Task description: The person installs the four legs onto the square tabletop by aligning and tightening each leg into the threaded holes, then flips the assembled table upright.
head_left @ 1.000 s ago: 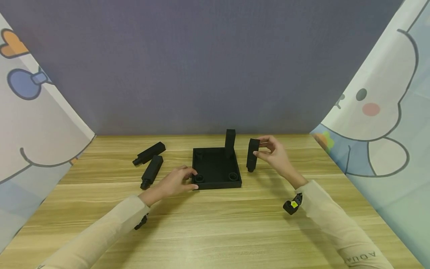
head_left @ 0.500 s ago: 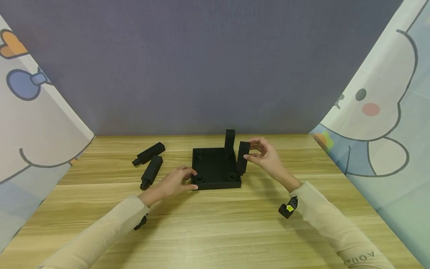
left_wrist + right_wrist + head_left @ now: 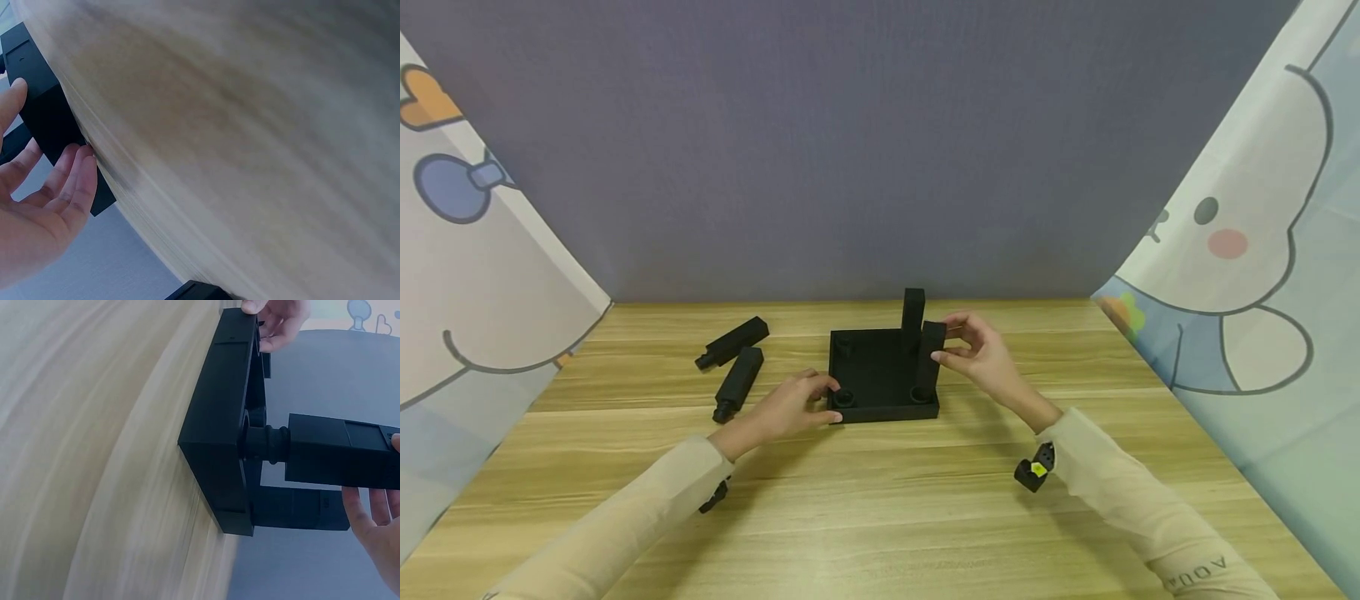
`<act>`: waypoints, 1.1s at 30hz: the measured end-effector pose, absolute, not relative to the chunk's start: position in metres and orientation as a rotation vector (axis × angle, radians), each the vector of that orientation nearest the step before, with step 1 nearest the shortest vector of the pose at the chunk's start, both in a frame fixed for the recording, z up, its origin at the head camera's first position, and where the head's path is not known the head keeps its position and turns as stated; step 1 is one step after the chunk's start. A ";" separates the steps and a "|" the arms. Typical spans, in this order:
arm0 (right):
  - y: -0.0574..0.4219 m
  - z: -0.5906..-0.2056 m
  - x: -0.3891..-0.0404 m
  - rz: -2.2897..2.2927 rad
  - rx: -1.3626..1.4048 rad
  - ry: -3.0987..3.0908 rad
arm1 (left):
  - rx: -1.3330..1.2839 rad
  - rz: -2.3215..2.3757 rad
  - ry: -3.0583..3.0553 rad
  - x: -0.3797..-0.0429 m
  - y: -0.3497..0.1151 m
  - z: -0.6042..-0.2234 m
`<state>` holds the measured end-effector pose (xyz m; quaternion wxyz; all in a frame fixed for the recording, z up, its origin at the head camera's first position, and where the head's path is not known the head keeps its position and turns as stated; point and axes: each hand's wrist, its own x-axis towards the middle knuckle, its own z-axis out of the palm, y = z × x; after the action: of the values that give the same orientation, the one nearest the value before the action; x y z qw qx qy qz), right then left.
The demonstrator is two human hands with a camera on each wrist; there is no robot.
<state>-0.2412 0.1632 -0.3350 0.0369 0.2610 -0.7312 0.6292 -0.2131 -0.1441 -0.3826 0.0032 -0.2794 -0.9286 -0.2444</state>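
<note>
A square black base (image 3: 880, 364) with a raised rim lies on the table, round sockets at its corners. My left hand (image 3: 793, 404) holds its near left corner, thumb at the front wall and fingers along the side. My right hand (image 3: 983, 358) pinches the upper part of a black leg (image 3: 930, 354) and holds it nearly upright over the near right socket. In the right wrist view, the threaded peg (image 3: 267, 444) of that leg meets the socket's mouth; how deep it sits is hidden. Another black leg (image 3: 913, 315) stands upright at the far right corner.
Two more black legs lie to the left on the wooden table (image 3: 880, 517): an upper one (image 3: 733, 342) and a lower one (image 3: 739, 383), threaded ends towards the near left. A grey panel (image 3: 850, 150) rises behind the table, with printed cloths (image 3: 1247, 250) at the sides.
My right hand has carried the leg leftward from beside the base to above the near right socket. My left hand and the base have stayed in place.
</note>
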 end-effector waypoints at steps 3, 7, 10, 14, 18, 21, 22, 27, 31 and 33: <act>0.161 -0.336 -0.241 1.945 0.820 -2.236 | -0.880 -0.770 -2.911 -0.213 -0.144 -0.382; 0.160 -0.338 -0.240 1.959 0.835 -2.236 | -0.885 -0.772 -2.910 -0.213 -0.144 -0.382; 0.160 -0.340 -0.239 1.957 0.848 -2.239 | -0.885 -0.776 -2.910 -0.213 -0.144 -0.382; 0.159 -0.343 -0.239 1.961 0.865 -2.235 | -0.884 -0.782 -2.911 -0.213 -0.144 -0.382; 0.160 -0.346 -0.240 1.965 0.865 -2.238 | -0.885 -0.781 -2.910 -0.214 -0.144 -0.381; 0.160 -0.348 -0.240 1.964 0.859 -2.249 | -0.884 -0.781 -2.908 -0.213 -0.143 -0.381; 0.160 -0.349 -0.239 1.962 0.854 -2.254 | -0.883 -0.781 -2.908 -0.213 -0.143 -0.381; 0.159 -0.351 -0.238 1.939 0.864 -2.241 | -0.874 -0.793 -2.918 -0.213 -0.143 -0.382; 0.160 -0.354 -0.238 1.930 0.874 -2.207 | -0.863 -0.794 -2.920 -0.213 -0.143 -0.382; 0.160 -0.355 -0.238 1.931 0.872 -2.203 | -0.868 -0.783 -2.913 -0.213 -0.143 -0.383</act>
<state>-0.2382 0.1600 -0.3551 0.0425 0.2852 -0.7201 0.6311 -0.2130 -0.1435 -0.3827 0.0012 -0.2765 -0.9281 -0.2493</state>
